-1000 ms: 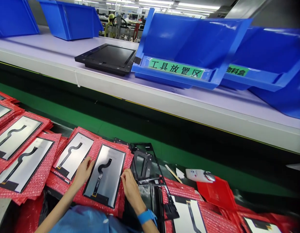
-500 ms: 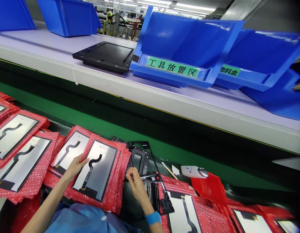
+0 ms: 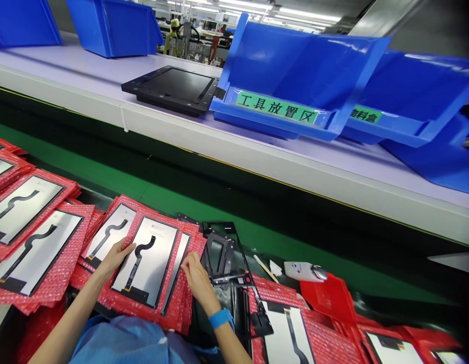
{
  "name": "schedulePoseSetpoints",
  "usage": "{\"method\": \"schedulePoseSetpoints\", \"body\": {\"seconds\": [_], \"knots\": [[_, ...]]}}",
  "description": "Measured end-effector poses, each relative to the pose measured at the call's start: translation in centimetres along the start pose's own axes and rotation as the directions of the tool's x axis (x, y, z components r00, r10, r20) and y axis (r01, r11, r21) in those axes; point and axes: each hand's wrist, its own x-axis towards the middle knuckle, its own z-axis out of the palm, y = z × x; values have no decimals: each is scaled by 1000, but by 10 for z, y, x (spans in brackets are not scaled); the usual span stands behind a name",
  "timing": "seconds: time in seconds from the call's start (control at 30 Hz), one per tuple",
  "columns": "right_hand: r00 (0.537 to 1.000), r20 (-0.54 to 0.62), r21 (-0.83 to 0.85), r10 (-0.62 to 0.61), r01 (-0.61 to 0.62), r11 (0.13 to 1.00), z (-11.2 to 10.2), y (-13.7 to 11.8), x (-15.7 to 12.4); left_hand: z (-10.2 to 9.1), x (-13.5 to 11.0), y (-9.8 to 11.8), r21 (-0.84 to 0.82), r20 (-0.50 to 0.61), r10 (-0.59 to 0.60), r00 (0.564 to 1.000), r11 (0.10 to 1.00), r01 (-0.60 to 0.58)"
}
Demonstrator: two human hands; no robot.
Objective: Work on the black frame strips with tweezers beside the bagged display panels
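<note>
Closest to me, at the near edge of the table (image 3: 158, 194), is a blue garment (image 3: 124, 344). Just beyond it, my left hand (image 3: 116, 257) has its fingers clamped on the left long edge of a silver-backed LCD panel (image 3: 148, 263), thumb over the face. A black ribbon cable (image 3: 134, 268) curves across that panel, which overlaps a second LCD panel (image 3: 177, 273) above red bubble wrap (image 3: 198, 242). My right hand (image 3: 199, 280), with a blue wristband (image 3: 221, 317), has its fingers curled together at the second panel's right edge; I can't tell from here whether they pinch it.

Right of that hand I see a thin black frame (image 3: 254, 283) and a black bracket (image 3: 227, 250). Toward the table's far edge, a white bottle (image 3: 298, 270) lies on its side near a red sheet (image 3: 329, 298).

Farther off, a shelf (image 3: 257, 156) runs above the table's far side. A black framed screen (image 3: 177, 88) lies on it beside a blue bin (image 3: 291, 65) with a green label (image 3: 275, 107). In the distant background I make out a person in yellow (image 3: 173, 40).
</note>
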Motion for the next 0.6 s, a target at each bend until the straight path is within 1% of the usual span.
{"method": "schedulePoseSetpoints", "body": {"seconds": [0.07,0.17,0.3,0.47,0.6], "knots": [[1000,-15,-38,10,-10,999,4,0,1,-3,3,-4,-3,31,12,999,1000,-12],[999,-30,-72,19,-21,997,6,0,-1,-6,6,-8,-4,49,23,999,1000,-23],[999,-42,-70,24,-27,997,7,2,-5,-5,6,-10,-25,76,25,997,999,-23],[999,-35,3,17,-17,1000,7,3,-3,-2,5,-8,-43,92,33,995,999,-30],[1000,-22,106,-9,12,994,6,2,-2,-1,4,-5,-22,60,48,997,999,-46]]}}
